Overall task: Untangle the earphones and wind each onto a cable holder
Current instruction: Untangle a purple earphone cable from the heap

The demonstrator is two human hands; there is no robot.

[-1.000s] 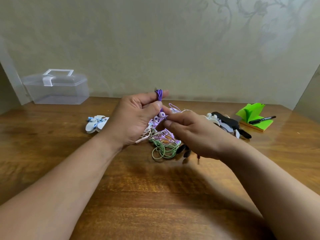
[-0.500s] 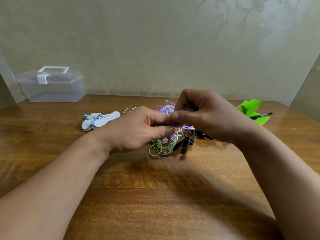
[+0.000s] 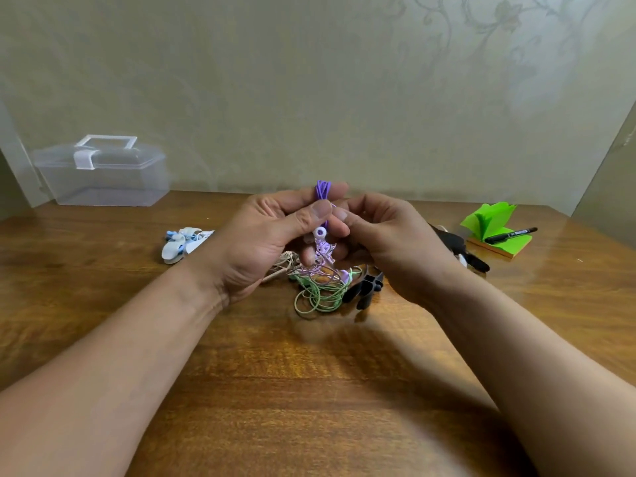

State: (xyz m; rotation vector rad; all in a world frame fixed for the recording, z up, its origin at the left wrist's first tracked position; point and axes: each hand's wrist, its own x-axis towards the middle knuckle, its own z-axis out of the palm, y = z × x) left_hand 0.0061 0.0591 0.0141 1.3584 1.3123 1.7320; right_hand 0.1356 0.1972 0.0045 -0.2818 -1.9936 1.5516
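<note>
My left hand (image 3: 268, 235) holds the purple earphone cable (image 3: 322, 190), which is looped over its raised fingers, thumb pressed against it. A purple-and-white earbud (image 3: 320, 232) hangs just below the thumb. My right hand (image 3: 385, 239) faces it with curled fingers and pinches the purple cable beside the earbud. Under both hands lies a tangle with green cable loops (image 3: 318, 296) and a beige cable (image 3: 285, 265). A black cable holder (image 3: 366, 287) lies at the tangle's right edge. The blue earphones wound on a white holder (image 3: 180, 241) lie to the left.
A clear plastic box (image 3: 103, 173) with a handle stands at the back left of the wooden table (image 3: 309, 390). Another black holder (image 3: 457, 246) lies behind my right hand. A green sticky-note pad (image 3: 495, 223) with a black marker (image 3: 511, 235) on it sits at the back right.
My left hand has turned palm up again with the purple cable looped over its fingers. My right hand has come down from above the left hand to beside the earbud.
</note>
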